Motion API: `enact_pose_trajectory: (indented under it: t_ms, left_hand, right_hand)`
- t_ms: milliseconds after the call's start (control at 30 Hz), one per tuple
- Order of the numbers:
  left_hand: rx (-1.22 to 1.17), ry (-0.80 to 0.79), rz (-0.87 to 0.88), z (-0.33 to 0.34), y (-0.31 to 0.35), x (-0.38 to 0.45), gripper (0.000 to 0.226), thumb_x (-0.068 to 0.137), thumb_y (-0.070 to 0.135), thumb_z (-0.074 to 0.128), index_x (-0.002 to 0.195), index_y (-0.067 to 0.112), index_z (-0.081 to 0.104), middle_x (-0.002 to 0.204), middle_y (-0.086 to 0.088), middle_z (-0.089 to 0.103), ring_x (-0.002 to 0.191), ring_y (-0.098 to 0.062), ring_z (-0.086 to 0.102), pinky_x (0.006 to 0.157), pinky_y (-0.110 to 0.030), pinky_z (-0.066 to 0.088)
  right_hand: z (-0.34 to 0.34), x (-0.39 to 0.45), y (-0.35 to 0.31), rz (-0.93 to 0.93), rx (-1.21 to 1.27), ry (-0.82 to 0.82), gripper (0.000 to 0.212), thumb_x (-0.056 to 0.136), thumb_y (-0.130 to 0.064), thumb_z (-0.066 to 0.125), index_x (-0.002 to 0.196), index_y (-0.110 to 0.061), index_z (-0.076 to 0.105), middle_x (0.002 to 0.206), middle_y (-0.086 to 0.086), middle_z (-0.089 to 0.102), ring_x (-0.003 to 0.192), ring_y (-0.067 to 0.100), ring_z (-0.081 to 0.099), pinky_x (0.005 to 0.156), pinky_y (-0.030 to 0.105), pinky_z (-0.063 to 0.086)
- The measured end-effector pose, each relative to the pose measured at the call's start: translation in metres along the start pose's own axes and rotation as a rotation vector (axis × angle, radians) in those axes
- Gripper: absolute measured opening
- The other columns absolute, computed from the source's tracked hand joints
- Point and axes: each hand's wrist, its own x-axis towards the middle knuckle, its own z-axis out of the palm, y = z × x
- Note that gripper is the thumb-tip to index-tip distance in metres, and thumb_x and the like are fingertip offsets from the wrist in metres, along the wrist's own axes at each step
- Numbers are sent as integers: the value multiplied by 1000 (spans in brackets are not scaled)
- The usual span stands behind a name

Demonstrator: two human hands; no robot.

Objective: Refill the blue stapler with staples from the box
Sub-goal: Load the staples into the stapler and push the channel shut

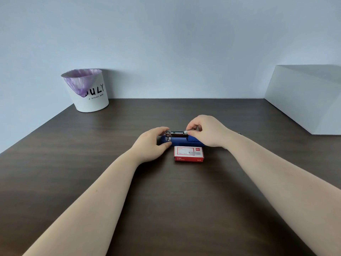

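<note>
The blue stapler (184, 140) lies lengthwise across the middle of the dark wooden table (166, 191), its metal staple channel (175, 133) raised and exposed. My left hand (153, 145) grips the stapler's left end, thumb at the front, fingers on the channel's tip. My right hand (206, 131) pinches a short silver strip of staples (186, 132) at the channel's right end. The red and white staple box (189, 153) lies flat just in front of the stapler; I cannot tell whether it is open.
A white bin (90, 93) with a purple liner stands at the back left against the wall. A white box-like block (306, 100) sits at the back right. The table's left edge runs diagonally toward me.
</note>
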Motion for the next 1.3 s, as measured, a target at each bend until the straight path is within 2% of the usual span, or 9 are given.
enact_pose_trajectory:
  t_ms: [167, 433, 567, 733, 800, 933, 1033, 1133, 1300]
  left_hand:
    - [-21, 6, 2, 0, -1, 0, 45, 83, 22, 63, 127, 22, 51, 125, 2, 63, 117, -17, 56, 103, -34, 43]
    - [-23, 13, 10, 1, -3, 1, 45, 82, 23, 64, 126, 22, 52, 125, 2, 63, 116, -17, 57, 103, -34, 44]
    - [-18, 18, 8, 1, -4, 2, 46, 82, 25, 65, 127, 22, 52, 125, 2, 63, 116, -17, 56, 103, -33, 43]
    - [-19, 16, 1, 1, -4, 2, 46, 82, 25, 65, 126, 22, 53, 124, 2, 64, 116, -16, 57, 104, -35, 43]
    - [-14, 17, -1, 1, -4, 1, 47, 82, 25, 65, 127, 22, 52, 125, 2, 64, 116, -16, 57, 103, -35, 44]
    - [-4, 17, 0, 1, -4, 0, 47, 81, 26, 66, 126, 24, 52, 124, 4, 64, 114, -16, 57, 101, -33, 44]
    - [-6, 21, 5, 1, -4, 0, 46, 81, 25, 66, 125, 24, 53, 123, 4, 64, 113, -16, 58, 100, -32, 45]
    - [-8, 24, 11, 1, -4, 0, 45, 81, 24, 66, 124, 24, 54, 122, 4, 65, 112, -16, 58, 96, -28, 44]
    - [-10, 20, 3, 1, -5, 0, 46, 80, 25, 67, 124, 24, 54, 121, 5, 65, 111, -16, 58, 96, -29, 44]
  right_hand:
    - [2, 3, 0, 10, -11, -12, 21, 87, -24, 60, 100, -13, 72, 89, -4, 60, 78, 14, 53, 59, 17, 36]
    - [2, 3, -1, 28, 38, -41, 29, 84, -28, 65, 112, -20, 64, 92, -2, 62, 85, 15, 54, 76, 26, 38]
    - [-4, -2, 2, 88, 82, 80, 15, 88, -16, 56, 97, -11, 67, 87, -3, 62, 83, 16, 55, 75, 25, 40]
    - [-2, -4, -1, 49, -98, -44, 24, 84, -4, 46, 85, -5, 70, 91, 2, 66, 88, 22, 58, 78, 33, 47]
    - [0, -1, -4, -2, -147, -78, 24, 82, -2, 44, 75, -4, 66, 83, 2, 64, 86, 26, 56, 77, 37, 48]
    - [8, 7, -8, -58, -193, -111, 40, 84, -6, 42, 50, -26, 47, 60, -10, 42, 77, 23, 46, 66, 32, 34]
    - [11, 12, -9, -99, -181, -115, 29, 87, -10, 44, 70, -25, 61, 71, -13, 47, 84, 22, 50, 71, 33, 39]
    - [11, 13, -11, -96, -184, -124, 29, 88, -11, 45, 99, -20, 71, 87, -3, 53, 90, 21, 52, 82, 39, 48]
    - [10, 10, -8, -96, -169, -98, 31, 89, -11, 44, 101, -21, 71, 87, -3, 54, 88, 18, 49, 84, 40, 48]
